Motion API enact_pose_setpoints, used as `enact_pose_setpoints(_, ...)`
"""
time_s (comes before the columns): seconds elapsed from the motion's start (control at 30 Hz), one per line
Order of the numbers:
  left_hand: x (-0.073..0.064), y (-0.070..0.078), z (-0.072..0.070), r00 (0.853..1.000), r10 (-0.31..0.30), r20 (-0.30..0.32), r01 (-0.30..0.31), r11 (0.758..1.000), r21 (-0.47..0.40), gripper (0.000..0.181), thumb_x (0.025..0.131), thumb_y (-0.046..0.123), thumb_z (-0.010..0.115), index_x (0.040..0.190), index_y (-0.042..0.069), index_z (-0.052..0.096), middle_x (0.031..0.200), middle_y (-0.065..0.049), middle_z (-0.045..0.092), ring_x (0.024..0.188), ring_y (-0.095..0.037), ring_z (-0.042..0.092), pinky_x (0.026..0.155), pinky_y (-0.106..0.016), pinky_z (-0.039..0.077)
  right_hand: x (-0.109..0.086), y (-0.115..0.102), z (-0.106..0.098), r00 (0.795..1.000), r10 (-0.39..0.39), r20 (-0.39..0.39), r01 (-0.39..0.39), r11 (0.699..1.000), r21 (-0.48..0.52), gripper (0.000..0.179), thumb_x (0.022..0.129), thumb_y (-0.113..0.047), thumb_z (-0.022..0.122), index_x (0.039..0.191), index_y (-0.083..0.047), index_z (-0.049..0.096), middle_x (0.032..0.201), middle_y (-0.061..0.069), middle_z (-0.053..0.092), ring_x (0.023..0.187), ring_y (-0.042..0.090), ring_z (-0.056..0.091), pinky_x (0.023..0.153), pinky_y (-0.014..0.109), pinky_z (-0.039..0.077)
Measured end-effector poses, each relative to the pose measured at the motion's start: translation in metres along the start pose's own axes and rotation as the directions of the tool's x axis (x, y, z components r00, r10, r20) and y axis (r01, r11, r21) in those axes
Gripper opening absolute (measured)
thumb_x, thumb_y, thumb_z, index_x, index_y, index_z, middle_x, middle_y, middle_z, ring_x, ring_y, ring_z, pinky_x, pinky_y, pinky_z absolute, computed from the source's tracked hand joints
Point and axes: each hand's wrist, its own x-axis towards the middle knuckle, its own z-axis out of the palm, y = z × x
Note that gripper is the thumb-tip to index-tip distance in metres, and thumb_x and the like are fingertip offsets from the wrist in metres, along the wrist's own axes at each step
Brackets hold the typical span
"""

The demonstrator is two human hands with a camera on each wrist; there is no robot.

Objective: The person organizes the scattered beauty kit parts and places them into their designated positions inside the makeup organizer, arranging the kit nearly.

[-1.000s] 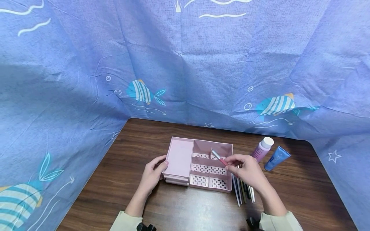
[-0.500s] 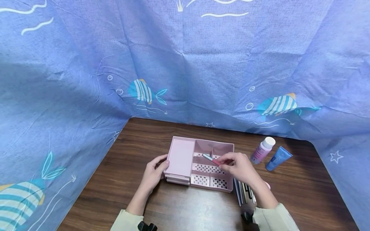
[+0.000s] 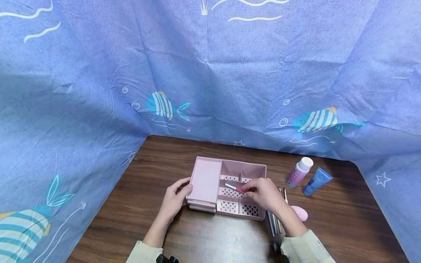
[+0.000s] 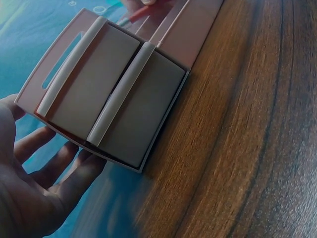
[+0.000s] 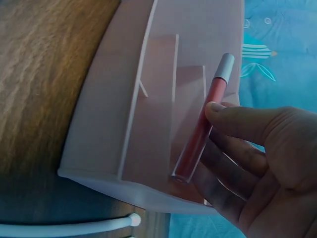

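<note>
A pink desktop organizer point(image 3: 205, 179) stands on the table, a flat lidded part with two drawers point(image 4: 94, 79) at left and perforated compartments at right. My left hand point(image 3: 176, 195) holds its left side, thumb at the top edge and bent fingers against the side wall. Over the middle compartment, my right hand point(image 3: 264, 193) pinches a lip gloss tube point(image 5: 200, 129), red with a silver cap, between thumb and fingers. The tube is tilted, its cap pointing left in the head view. The right hand covers part of the organizer's right wall.
Right of the organizer lie several slender sticks point(image 3: 271, 223), partly under the right forearm, and a pink oval object point(image 3: 300, 213). Behind them are a pink bottle with a white cap point(image 3: 298, 172) and a blue tube point(image 3: 317, 182). A blue fish-patterned cloth point(image 3: 210, 73) hangs around the table.
My right hand has carried the lip gloss left and toward me, from the back compartments to over the middle one, lowering it. The pink oval object has come into sight. My left hand stays put.
</note>
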Motion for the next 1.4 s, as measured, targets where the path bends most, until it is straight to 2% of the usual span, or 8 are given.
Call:
enact_pose_setpoints(0.13, 0.0, 0.0, 0.0, 1.0, 0.001, 0.001, -0.001, 1.0, 0.011, 0.038, 0.1, 0.017, 0.068, 0.136, 0.007, 0.065, 0.112, -0.023, 0.069, 0.083, -0.022, 0.072, 0.069, -0.036, 0.065, 0.0, -0.002, 0.005, 0.999, 0.046, -0.008, -0.046, 0.998, -0.047, 0.017, 0.079, -0.01, 0.086, 0.088, -0.025, 0.083, 0.088, -0.008, 0.077, 0.076, 0.008, 0.067, 0.071, 0.034, 0.056)
enact_pose_setpoints(0.33, 0.0, 0.0, 0.0, 1.0, 0.0, -0.002, 0.0, 1.0, 0.013, 0.038, 0.1, 0.018, 0.068, 0.136, 0.007, 0.065, 0.114, -0.023, 0.068, 0.085, -0.023, 0.072, 0.07, -0.037, 0.065, 0.001, -0.005, 0.011, 1.0, -0.016, -0.019, 0.013, 0.989, -0.15, 0.017, 0.08, -0.007, 0.084, 0.087, -0.023, 0.083, 0.088, -0.005, 0.079, 0.08, 0.016, 0.072, 0.07, 0.04, 0.058)
enact_pose_setpoints(0.47, -0.001, 0.0, 0.001, 1.0, -0.004, -0.005, 0.004, 1.0, 0.013, 0.038, 0.1, 0.018, 0.068, 0.136, 0.007, 0.065, 0.113, -0.023, 0.068, 0.084, -0.022, 0.072, 0.07, -0.037, 0.065, 0.002, -0.006, 0.016, 1.0, -0.016, 0.001, 0.015, 0.983, -0.185, 0.019, 0.079, -0.004, 0.081, 0.087, -0.022, 0.083, 0.089, -0.004, 0.079, 0.08, 0.018, 0.073, 0.07, 0.039, 0.059)
enact_pose_setpoints(0.7, -0.001, 0.0, 0.002, 1.0, -0.002, -0.013, 0.002, 1.0, 0.024, 0.036, 0.1, 0.016, 0.067, 0.135, 0.007, 0.066, 0.11, -0.021, 0.068, 0.081, -0.02, 0.071, 0.068, -0.035, 0.064, 0.003, -0.006, 0.021, 1.0, -0.014, 0.018, 0.017, 0.984, -0.178, 0.021, 0.078, -0.001, 0.078, 0.086, -0.019, 0.082, 0.088, -0.004, 0.078, 0.082, 0.018, 0.072, 0.072, 0.038, 0.059)
enact_pose_setpoints(1.03, -0.001, 0.001, 0.002, 1.0, -0.004, -0.023, 0.005, 0.999, 0.044, 0.037, 0.099, 0.017, 0.068, 0.135, 0.008, 0.066, 0.108, -0.02, 0.068, 0.081, -0.019, 0.07, 0.066, -0.034, 0.064, 0.002, -0.008, 0.02, 0.997, 0.067, 0.035, -0.061, 0.988, -0.144, 0.018, 0.079, -0.002, 0.079, 0.09, -0.016, 0.08, 0.089, -0.004, 0.077, 0.077, 0.014, 0.068, 0.072, 0.037, 0.059)
enact_pose_setpoints(1.4, -0.002, 0.002, 0.002, 1.0, -0.004, -0.021, 0.004, 0.999, 0.043, 0.037, 0.099, 0.018, 0.068, 0.135, 0.008, 0.066, 0.108, -0.021, 0.069, 0.082, -0.021, 0.07, 0.067, -0.034, 0.064, 0.001, -0.006, 0.017, 0.998, 0.062, 0.006, -0.061, 0.992, -0.114, 0.017, 0.079, -0.003, 0.079, 0.092, -0.014, 0.08, 0.084, -0.006, 0.075, 0.076, 0.011, 0.066, 0.073, 0.036, 0.058)
